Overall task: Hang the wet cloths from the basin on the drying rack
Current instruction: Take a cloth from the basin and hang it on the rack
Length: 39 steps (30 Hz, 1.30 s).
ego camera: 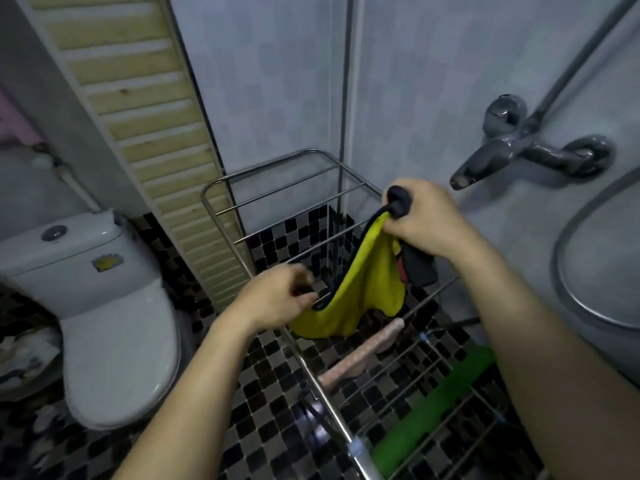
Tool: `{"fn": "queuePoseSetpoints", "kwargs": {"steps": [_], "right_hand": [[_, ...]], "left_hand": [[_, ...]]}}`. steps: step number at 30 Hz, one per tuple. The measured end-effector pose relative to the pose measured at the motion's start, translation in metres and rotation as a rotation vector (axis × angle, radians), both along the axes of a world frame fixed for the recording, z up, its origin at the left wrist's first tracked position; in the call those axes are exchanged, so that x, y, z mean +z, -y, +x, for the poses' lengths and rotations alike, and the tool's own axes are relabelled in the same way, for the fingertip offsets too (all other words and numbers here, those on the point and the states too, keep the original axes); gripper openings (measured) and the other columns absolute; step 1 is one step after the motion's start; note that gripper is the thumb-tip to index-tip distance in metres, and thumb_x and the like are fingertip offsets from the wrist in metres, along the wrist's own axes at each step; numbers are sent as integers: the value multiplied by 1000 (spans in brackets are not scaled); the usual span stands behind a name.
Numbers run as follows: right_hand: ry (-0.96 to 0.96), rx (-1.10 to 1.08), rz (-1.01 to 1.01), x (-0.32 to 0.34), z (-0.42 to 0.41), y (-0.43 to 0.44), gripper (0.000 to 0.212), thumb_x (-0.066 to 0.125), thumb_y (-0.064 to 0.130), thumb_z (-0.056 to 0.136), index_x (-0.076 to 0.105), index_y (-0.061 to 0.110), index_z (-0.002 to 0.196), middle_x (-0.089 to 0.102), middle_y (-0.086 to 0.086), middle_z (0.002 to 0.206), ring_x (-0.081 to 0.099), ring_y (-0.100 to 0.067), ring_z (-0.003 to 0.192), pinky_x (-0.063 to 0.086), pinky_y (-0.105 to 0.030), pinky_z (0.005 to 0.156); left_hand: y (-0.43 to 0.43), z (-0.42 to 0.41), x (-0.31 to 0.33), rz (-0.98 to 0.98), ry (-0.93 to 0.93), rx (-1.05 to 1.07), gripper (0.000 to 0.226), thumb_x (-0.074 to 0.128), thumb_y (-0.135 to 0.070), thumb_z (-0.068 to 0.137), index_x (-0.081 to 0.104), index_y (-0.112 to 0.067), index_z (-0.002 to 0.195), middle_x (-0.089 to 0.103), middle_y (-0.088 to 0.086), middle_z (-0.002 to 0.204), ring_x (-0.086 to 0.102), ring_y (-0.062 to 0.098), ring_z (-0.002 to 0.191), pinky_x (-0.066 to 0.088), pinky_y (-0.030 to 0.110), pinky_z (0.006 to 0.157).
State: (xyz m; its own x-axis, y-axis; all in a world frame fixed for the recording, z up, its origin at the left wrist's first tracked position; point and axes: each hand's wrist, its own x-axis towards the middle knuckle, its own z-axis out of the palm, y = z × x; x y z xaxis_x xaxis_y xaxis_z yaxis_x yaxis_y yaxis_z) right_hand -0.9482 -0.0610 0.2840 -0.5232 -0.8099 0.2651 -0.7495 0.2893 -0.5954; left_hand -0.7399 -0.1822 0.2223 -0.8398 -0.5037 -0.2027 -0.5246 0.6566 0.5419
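- A person's right hand (433, 223) clenches a bunched bundle above the drying rack (358, 451) in a tiled bathroom. The fist closes around one corner of a yellow cloth (363, 282) together with a black cloth (420, 268).
- The black cloth pokes out of the top of the fist and hangs below the wrist. A sliver of red fabric shows beside it.
- The left hand (277, 299), lower and nearer the camera, pinches the dark-trimmed edge of the yellow cloth between thumb and fingertips.
- The yellow cloth sags between the two hands, with its lower fold drooping over the rack's middle rails. Whether it rests on a rail cannot be told.
- A pink cloth (363, 355) lies draped over a rail just in front of the yellow one.
- A green cloth (436, 396) lies across the rails nearer the camera, to the right of the pink one.
- The rack's far rails, by the wall corner, carry nothing.
- A grey, metal-rimmed basin (595, 271) sits at the right edge, beyond the right forearm. Its contents are out of view.
- A chrome mixer tap (512, 157) juts from the wall above the right hand.
- A white toilet (117, 341) with its lid shut stands at left on the black-and-grey checkered floor (277, 393). A slatted wooden door (138, 133) rises behind it.
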Motion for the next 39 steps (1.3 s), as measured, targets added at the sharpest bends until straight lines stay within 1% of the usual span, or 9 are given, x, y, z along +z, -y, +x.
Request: {"fn": "queuePoseSetpoints", "kwargs": {"steps": [3,6,12,19,24,30,33,35,39], "right_hand": [[2,154,57,-6,1,16,15,67,5,68,60,14,78,60,-6,73,58,-24,75,50,-33,66],[123,287,75,-14,-4,22,23,70,4,66,62,18,83,64,-1,82,63,-19,84,53,-44,77],[692,159,-153,-55,-44,-9,64,80,10,73,57,34,128,67,3,103,64,-6,91,49,-25,92],[899,398,264,-113,-25,-1,70,83,17,70,55,23,133,61,2,133,51,-13,128,34,-37,113],[975,461,321,-118,-10,13,38,74,2,80,65,5,116,68,-10,121,64,-25,113,47,-40,103],[491,244,447,-129,-32,6,37,78,44,68,74,20,96,74,-3,102,68,-20,98,51,-47,94],[401,171,443,-124,-45,-2,12,78,23,77,70,27,85,74,3,92,67,-13,88,54,-29,81],[381,137,436,-117,-57,-9,24,78,15,78,63,33,78,67,11,76,61,-7,74,47,-17,63],[572,72,298,-115,-81,-18,24,76,5,78,64,23,68,58,8,58,53,-14,66,38,-27,61]], "left_hand": [[-17,-50,13,326,-357,0,49,76,-34,79,57,-25,124,62,-10,123,57,7,113,44,28,100],[-19,-83,14,334,-406,41,19,78,-19,74,65,-24,88,70,-5,84,65,12,80,55,38,81],[-9,-87,13,557,-526,177,13,75,-11,80,67,-21,77,66,-6,70,61,10,65,49,27,67],[-7,-75,19,709,-670,178,9,72,-17,80,66,-10,82,67,4,74,63,17,66,53,27,65],[-1,-70,21,651,-800,269,9,73,-19,76,69,-12,78,69,1,71,64,17,68,53,31,67],[4,-53,14,638,-864,368,14,75,-24,70,73,-13,78,74,6,79,70,22,76,58,38,71],[4,-42,1,671,-873,470,14,73,-25,71,72,-12,77,74,3,76,70,18,72,57,31,64],[6,-33,-11,705,-882,557,24,73,-28,75,72,-6,85,74,12,87,70,25,80,58,39,72],[8,-18,-35,818,-883,773,19,66,-29,86,73,-12,84,75,6,83,71,19,77,56,40,77]]}}
